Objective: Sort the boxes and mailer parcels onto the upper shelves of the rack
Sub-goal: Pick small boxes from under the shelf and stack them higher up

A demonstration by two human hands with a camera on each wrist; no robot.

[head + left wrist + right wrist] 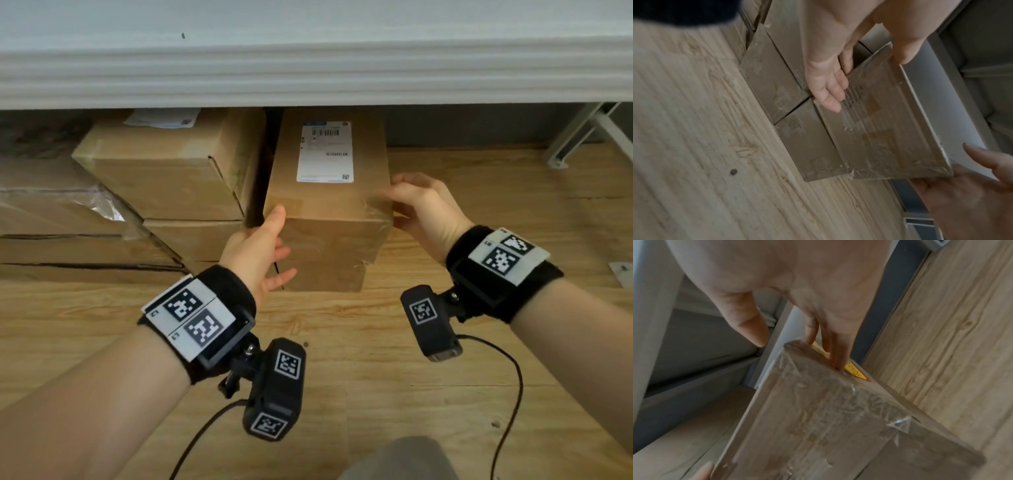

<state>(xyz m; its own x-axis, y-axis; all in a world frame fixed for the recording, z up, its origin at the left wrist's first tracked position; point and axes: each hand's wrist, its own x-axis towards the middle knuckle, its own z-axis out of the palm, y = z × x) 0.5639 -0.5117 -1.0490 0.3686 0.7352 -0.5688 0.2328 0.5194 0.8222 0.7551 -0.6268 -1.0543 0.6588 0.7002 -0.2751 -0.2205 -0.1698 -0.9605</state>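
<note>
Two hands flank one taped cardboard box standing on the wooden floor under a white shelf. The left hand lies spread against its near left corner; the right hand lies spread along its right edge. Left of that grip sit at least two more boxes.

Above us the white shelf edge hangs low over the boxes, leaving little headroom. The labelled box stands on the wooden floor, with a dark narrow gap between it and the stacked boxes to its left; our left hand sits at that gap. To its right, where our right hand is, we see open floor up to the white rack leg.
</note>
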